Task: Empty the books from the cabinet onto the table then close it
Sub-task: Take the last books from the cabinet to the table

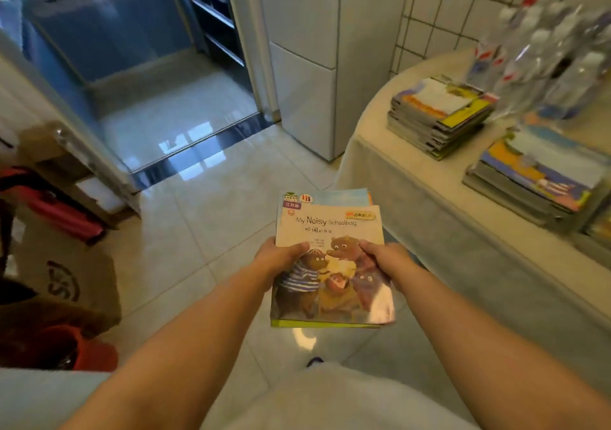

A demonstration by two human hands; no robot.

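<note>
I hold a small stack of thin picture books (330, 231) over the tiled floor, the top one titled "My Noisy Schoolbag" with bears on its cover. My left hand (277, 259) grips the stack's left edge, thumb on the cover. My right hand (383, 259) grips the right edge the same way. To the right stands the table (413, 178) under a pale cloth. Two piles of books lie on it, one further back (439, 115) and one nearer (535, 178). The cabinet is not in view.
Several clear plastic water bottles (542, 49) stand at the back of the table by the tiled wall. A white drawer unit (304, 65) stands beside a kitchen doorway (148, 65). Cardboard boxes (66, 280) and red items (59, 211) crowd the floor at left.
</note>
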